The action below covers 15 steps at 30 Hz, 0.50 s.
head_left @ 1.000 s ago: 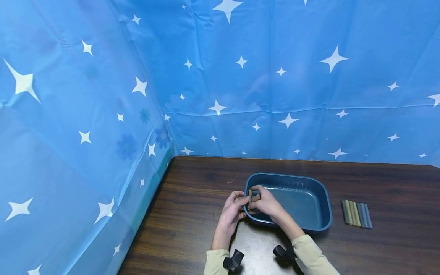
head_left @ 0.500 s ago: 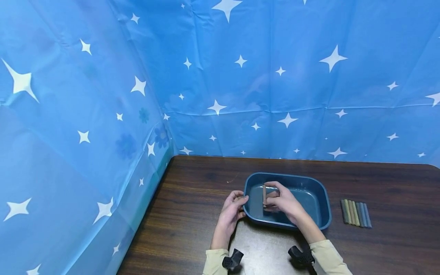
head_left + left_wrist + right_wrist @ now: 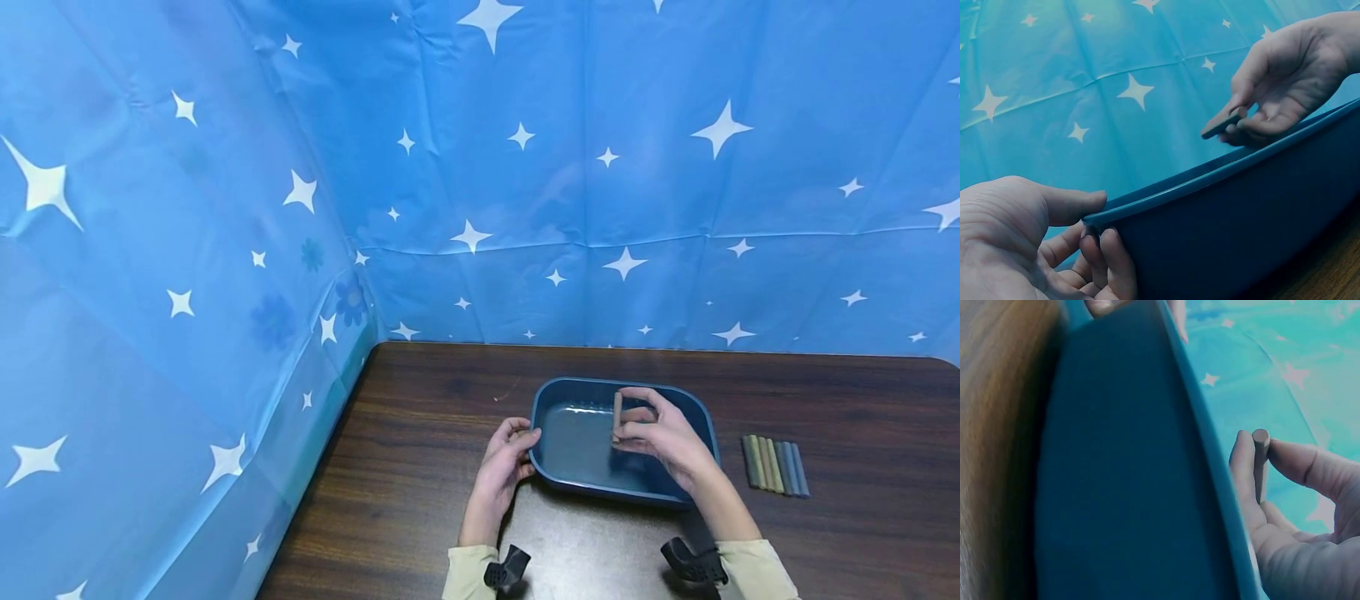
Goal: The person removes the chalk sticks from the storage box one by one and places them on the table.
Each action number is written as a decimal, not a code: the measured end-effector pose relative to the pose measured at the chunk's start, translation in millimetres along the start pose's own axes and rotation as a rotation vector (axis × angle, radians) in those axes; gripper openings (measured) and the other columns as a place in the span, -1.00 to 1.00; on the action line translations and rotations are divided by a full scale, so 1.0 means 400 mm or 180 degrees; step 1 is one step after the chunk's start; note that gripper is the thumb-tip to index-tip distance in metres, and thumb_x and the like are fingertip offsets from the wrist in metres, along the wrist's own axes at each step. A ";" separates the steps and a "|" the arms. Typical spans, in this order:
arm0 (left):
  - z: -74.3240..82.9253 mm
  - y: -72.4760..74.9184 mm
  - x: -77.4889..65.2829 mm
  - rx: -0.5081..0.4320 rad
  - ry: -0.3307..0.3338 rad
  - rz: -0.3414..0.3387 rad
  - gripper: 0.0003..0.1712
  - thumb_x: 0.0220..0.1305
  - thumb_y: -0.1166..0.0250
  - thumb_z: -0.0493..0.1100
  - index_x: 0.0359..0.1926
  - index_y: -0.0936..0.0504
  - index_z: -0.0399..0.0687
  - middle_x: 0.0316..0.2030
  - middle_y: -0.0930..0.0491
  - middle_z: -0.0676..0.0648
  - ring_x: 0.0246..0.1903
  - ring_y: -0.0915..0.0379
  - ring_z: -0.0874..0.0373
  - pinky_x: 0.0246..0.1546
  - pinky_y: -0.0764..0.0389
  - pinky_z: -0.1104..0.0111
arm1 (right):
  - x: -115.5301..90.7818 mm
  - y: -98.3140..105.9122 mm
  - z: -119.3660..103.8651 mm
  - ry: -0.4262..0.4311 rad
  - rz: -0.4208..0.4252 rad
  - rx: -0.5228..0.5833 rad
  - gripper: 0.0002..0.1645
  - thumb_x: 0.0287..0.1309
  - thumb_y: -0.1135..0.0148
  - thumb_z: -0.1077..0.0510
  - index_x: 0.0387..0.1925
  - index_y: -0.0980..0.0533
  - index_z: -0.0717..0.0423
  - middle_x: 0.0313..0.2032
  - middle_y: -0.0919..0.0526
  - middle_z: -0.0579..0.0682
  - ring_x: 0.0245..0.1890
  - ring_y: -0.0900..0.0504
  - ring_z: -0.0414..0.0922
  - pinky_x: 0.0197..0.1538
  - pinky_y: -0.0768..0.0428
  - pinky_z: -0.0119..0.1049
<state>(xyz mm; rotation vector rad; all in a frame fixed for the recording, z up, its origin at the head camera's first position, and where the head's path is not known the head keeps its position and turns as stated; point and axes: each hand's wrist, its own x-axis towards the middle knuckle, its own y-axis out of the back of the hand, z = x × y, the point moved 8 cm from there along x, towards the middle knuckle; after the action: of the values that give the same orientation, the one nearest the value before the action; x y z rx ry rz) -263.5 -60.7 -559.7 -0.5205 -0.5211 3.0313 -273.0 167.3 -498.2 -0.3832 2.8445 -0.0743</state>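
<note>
In the head view a dark blue basin point(image 3: 573, 450) with rounded corners stands on the table. My left hand point(image 3: 501, 467) grips its left end, the thumb over the rim and the other fingers outside and below it, as the left wrist view shows. Above the basin's right half, my right hand point(image 3: 671, 442) pinches a brown chalk stick point(image 3: 617, 417) between thumb and fingers. In the right wrist view one blunt end of the chalk stick point(image 3: 1260, 462) points up at the camera side. The basin's right part is hidden behind the right hand.
Right of the basin, several green, yellowish and blue-grey chalk sticks point(image 3: 776, 465) lie side by side on the dark wooden table point(image 3: 420, 433). A blue curtain with white stars point(image 3: 540, 192) hangs behind and at the left. Each wrist wears a black camera.
My right hand has carried the brown chalk stick from the basin's left end rightward, across to its right half. The left hand keeps its grip on the rim.
</note>
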 end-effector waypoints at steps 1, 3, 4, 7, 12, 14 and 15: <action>0.000 0.000 -0.001 0.0001 -0.0003 0.0000 -0.77 0.40 -0.27 -0.28 -0.01 -0.44 -0.11 -0.38 -0.51 0.06 -0.49 -0.40 0.29 -0.55 -0.43 0.52 | -0.003 0.008 -0.001 -0.0005 0.0021 -0.0003 -0.16 0.34 -0.20 0.36 0.53 -0.05 0.36 0.16 -0.46 0.43 -0.06 -0.73 0.06 0.04 -0.70 -0.07; 0.001 0.000 -0.001 0.0005 -0.0008 0.0002 -0.77 0.40 -0.27 -0.27 -0.01 -0.43 -0.11 -0.38 -0.51 0.06 -0.49 -0.41 0.29 -0.55 -0.43 0.52 | -0.008 0.024 -0.003 -0.0007 0.0053 0.0012 -0.15 0.36 -0.20 0.36 0.55 -0.05 0.35 0.15 -0.48 0.40 -0.09 -0.73 0.02 0.05 -0.70 -0.08; 0.001 -0.001 -0.001 0.0006 -0.0010 0.0002 -0.77 0.39 -0.27 -0.27 -0.01 -0.43 -0.11 -0.38 -0.51 0.06 -0.49 -0.41 0.28 -0.55 -0.43 0.52 | -0.011 0.031 -0.003 -0.0002 0.0063 0.0022 -0.15 0.37 -0.19 0.36 0.55 -0.04 0.36 0.14 -0.49 0.38 -0.10 -0.74 0.01 0.05 -0.70 -0.08; 0.001 -0.001 -0.001 0.0012 -0.0011 0.0002 -0.77 0.39 -0.27 -0.27 -0.01 -0.43 -0.11 -0.37 -0.52 0.05 -0.48 -0.41 0.28 -0.54 -0.43 0.52 | -0.018 0.050 -0.006 0.0017 0.0075 0.0050 -0.16 0.39 -0.18 0.35 0.56 -0.03 0.36 0.11 -0.52 0.31 -0.12 -0.74 -0.04 0.06 -0.70 -0.08; -0.001 0.000 0.000 -0.0005 0.0004 0.0002 -0.77 0.39 -0.27 -0.28 -0.01 -0.43 -0.11 -0.37 -0.51 0.05 -0.48 -0.40 0.28 -0.54 -0.43 0.52 | -0.031 0.079 -0.012 0.0086 0.0125 0.0058 -0.14 0.39 -0.19 0.35 0.56 -0.01 0.36 0.05 -0.56 0.21 -0.14 -0.74 -0.09 0.07 -0.69 -0.08; -0.002 0.000 0.000 -0.0014 0.0009 0.0002 -0.77 0.39 -0.27 -0.28 -0.02 -0.43 -0.11 -0.37 -0.51 0.05 -0.49 -0.40 0.28 -0.54 -0.43 0.53 | -0.037 0.090 -0.016 0.0114 0.0149 0.0060 -0.13 0.39 -0.20 0.35 0.56 0.00 0.36 0.02 -0.58 0.14 -0.13 -0.74 -0.09 0.06 -0.70 -0.09; -0.002 0.000 0.001 -0.0017 0.0011 0.0002 -0.77 0.39 -0.27 -0.28 -0.02 -0.43 -0.11 -0.38 -0.51 0.05 -0.49 -0.40 0.28 -0.54 -0.43 0.53 | -0.039 0.096 -0.018 0.0126 0.0158 0.0066 -0.13 0.39 -0.20 0.35 0.56 0.00 0.36 0.00 -0.59 0.11 -0.13 -0.74 -0.09 0.07 -0.69 -0.08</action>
<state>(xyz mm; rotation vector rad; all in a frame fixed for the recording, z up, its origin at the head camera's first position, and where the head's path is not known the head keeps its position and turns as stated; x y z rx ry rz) -263.5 -60.5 -560.4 -0.5263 -0.5293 3.0298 -270.2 208.5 -490.5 -0.3099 2.8882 -0.1027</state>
